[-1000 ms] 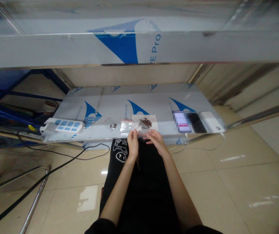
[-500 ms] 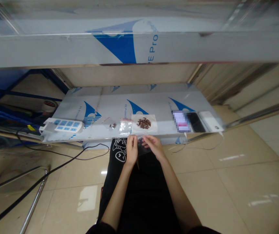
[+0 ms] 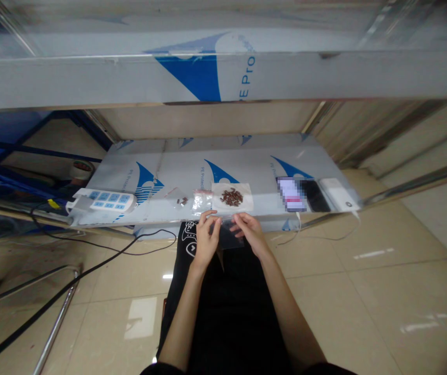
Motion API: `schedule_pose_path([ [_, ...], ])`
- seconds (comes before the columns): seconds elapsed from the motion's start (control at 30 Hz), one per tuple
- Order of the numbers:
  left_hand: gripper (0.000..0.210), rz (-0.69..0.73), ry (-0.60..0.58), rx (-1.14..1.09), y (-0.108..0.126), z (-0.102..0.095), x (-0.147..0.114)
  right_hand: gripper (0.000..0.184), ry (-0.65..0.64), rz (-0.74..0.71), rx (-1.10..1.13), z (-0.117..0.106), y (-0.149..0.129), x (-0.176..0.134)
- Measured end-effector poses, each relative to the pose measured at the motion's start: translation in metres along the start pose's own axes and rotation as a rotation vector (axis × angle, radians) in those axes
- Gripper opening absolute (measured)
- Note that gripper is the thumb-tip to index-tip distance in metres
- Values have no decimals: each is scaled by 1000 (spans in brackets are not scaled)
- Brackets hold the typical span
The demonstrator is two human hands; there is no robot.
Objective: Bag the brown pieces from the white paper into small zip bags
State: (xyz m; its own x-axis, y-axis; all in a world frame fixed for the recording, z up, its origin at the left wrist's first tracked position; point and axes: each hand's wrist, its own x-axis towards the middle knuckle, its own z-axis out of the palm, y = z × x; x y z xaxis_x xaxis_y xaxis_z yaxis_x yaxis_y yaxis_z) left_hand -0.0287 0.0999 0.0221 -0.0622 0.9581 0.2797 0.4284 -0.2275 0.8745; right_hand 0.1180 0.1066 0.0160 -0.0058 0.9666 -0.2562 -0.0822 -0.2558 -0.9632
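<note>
Above my lap, a small clear plastic bag (image 3: 231, 239) hangs between my hands. My left hand (image 3: 206, 240) pinches its left upper edge, thumb and fingers bent. At the opposite edge my right hand (image 3: 251, 234) has its thumb and fingers closed on the film. Just beyond them, a heap of small brown pieces (image 3: 231, 197) lies on a white sheet (image 3: 247, 204) on the shelf. To its left rests a stack of clear zip bags (image 3: 202, 202). Farther left lies another clear bag (image 3: 173, 196) with a few brown pieces.
A white power strip (image 3: 108, 200) is at the left end of the film-covered shelf (image 3: 180, 156). On the right are a lit phone (image 3: 291, 194), a black phone (image 3: 314, 196) and a white power bank (image 3: 336, 194) with cables. An upper shelf edge (image 3: 285, 78) crosses above.
My hands have moved slightly apart. The clear bag now hangs flatter and more visible between them, and my left fingers have spread a little along its edge.
</note>
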Motion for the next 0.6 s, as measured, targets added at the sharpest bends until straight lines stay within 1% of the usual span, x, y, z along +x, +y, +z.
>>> schedule_pose_path([
  [0.27, 18, -85, 140, -67, 3, 2, -2, 34, 57, -28, -49, 4, -3, -1],
  [0.5, 15, -102, 138, -114, 7, 3, -2, 31, 55, -42, -71, 7, -5, 0],
  [0.6, 14, -105, 175, -132, 6, 6, -3, 29, 62, -33, -92, 8, -5, -1],
])
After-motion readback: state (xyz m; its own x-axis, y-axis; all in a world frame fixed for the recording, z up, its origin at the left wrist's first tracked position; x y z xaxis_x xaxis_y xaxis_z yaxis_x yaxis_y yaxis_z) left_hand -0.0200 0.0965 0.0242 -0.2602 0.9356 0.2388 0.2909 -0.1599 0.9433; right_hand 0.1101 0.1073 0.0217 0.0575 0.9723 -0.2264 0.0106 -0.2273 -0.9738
